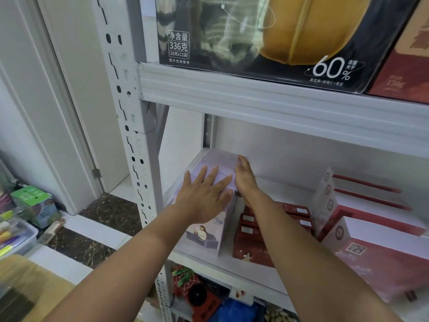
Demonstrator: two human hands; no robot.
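My left hand [204, 196] lies flat, fingers spread, on top of the lavender box [206, 235] at the shelf's [204, 257] left end. My right hand [245, 180], fingers straight, presses its right side, beside the red boxes [253, 233].

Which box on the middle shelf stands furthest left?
The lavender box with a seated figure on its front, next to the white upright post; the dark red boxes and the pink-and-white box sit to its right.
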